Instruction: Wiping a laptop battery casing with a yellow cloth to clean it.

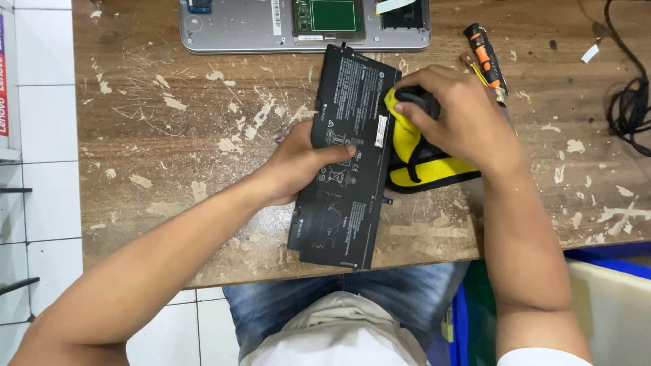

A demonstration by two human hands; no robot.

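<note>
Left hand (pixel 298 166) gripping black battery (pixel 346 156), right hand (pixel 461 118) covering yellow cloth (pixel 407 146), perhaps pressing

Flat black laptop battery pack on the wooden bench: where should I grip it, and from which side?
Probably its long left edge, mid-length, coming from the left: the flat black laptop battery pack lies flat, the left hand already pinches there, and the right hand with a yellow-and-black tool crowds the right edge.

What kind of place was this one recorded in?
Most likely an electronics repair bench. An opened laptop with its circuit board exposed lies on a scarred wooden table, the left hand steadies a flat black battery pack, and an orange-and-black screwdriver lies near the right hand.
</note>
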